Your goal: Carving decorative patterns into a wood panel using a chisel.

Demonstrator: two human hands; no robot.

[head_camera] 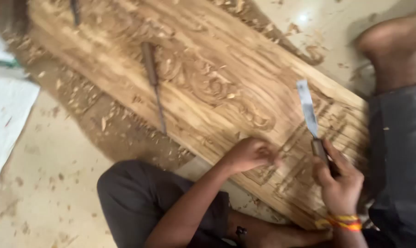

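Floor [47, 193]: pale, smooth, dusted with wood chips [79, 98] and shavings, thickest along the near edge of the plank. Carved wooden plank [235, 59]: long, light brown, lay flat on the floor, running diagonally from upper left to lower right, with scrollwork relief along its middle and a framed panel at its near end. White sheet [5, 119]: lay on the floor at the left edge, partly out of view.

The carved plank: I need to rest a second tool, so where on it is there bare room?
The smooth uncarved band of the plank, right of the floral relief, is bare. The lying chisel borders the relief's other side. The near end is crowded by the left hand and the right hand, which grips a flat chisel.
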